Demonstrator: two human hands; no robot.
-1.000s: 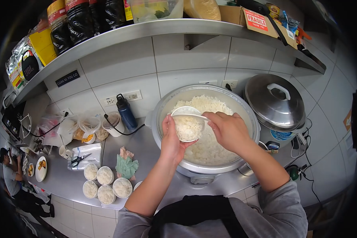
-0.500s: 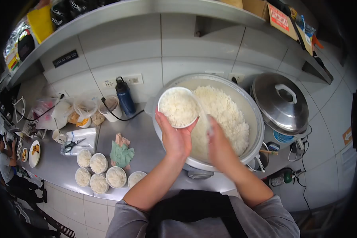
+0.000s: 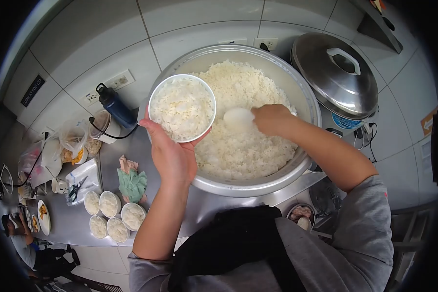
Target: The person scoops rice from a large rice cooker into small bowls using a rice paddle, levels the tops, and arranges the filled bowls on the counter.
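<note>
My left hand (image 3: pixel 173 155) cradles a white bowl (image 3: pixel 152 104) filled with cooked rice (image 3: pixel 182 107), held over the left rim of a big metal rice pot (image 3: pixel 238 187). In my right hand (image 3: pixel 273 120) is a white rice paddle (image 3: pixel 238 119), its fingers closed round the handle. The paddle's flat end rests against the loose rice (image 3: pixel 248 155) inside the pot. Several white cups of rice (image 3: pixel 110 204) stand grouped on the steel counter to the left.
A crumpled green cloth (image 3: pixel 132 185) lies beside the cups. Behind it stand a dark blue bottle (image 3: pixel 116 107) and food bags (image 3: pixel 73 136). Scissors (image 3: pixel 75 191) rest on clear plastic. A lidded metal pot (image 3: pixel 333 78) is at right. Another person (image 3: pixel 24 243) stands far left.
My view has turned and come closer to the pot. The paddle, blurred beside the bowl before, is now down at the rice. My left hand still holds the filled bowl.
</note>
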